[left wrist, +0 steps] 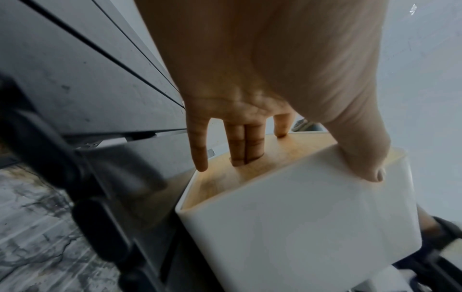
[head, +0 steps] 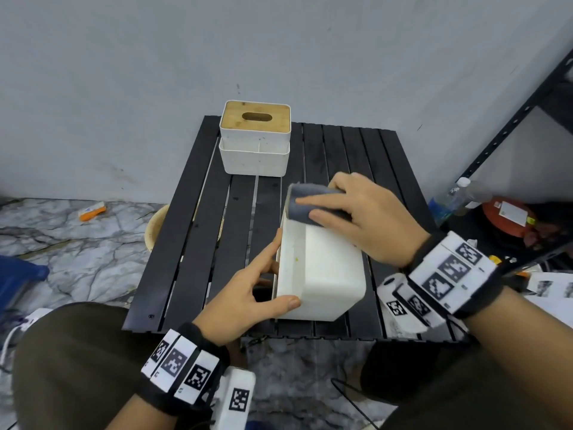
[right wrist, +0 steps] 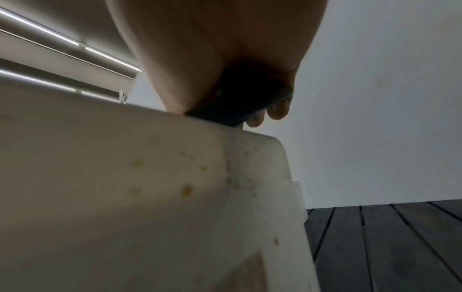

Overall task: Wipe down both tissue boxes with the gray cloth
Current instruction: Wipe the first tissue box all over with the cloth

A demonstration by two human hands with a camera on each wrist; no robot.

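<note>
Head view, centre of frame: a black slatted table [head: 341, 144] stands against a pale grey wall. Near box: a white rectangular plastic tissue box [head: 325, 274], lying on its side at lower centre of the table, its wooden lid face turned to the left of the frame. The left hand [head: 245, 293] grasps it at that end: thumb lies on the upward white side near the front corner, fingers go down over the lid face. Left wrist view confirms this; two middle fingers [left wrist: 246, 146] press flat on the wood, thumb hooked over the white edge, box [left wrist: 312, 227] filling the lower right of that frame. The right hand [head: 369, 218] holds a folded gray cloth [head: 305, 206] at the far end of the box, index and middle fingers laid across the cloth, the cloth pressed onto the box's far upper edge. Right wrist view: cloth [right wrist: 240, 106] is a dark wad clamped between palm and fingertips, touching the box rim; the white side [right wrist: 150, 197] below it carries scattered yellowish spots, one such spot also visible on the top side in the head view. Second box: a white tissue box with a bamboo lid and oval slot [head: 255, 119], upright at upper centre of the table by the wall, with a low white tray section attached at its front, well apart from both hands. Upper right of frame: black metal shelving [head: 527, 110]. Left: marbled floor [head: 77, 237].
</note>
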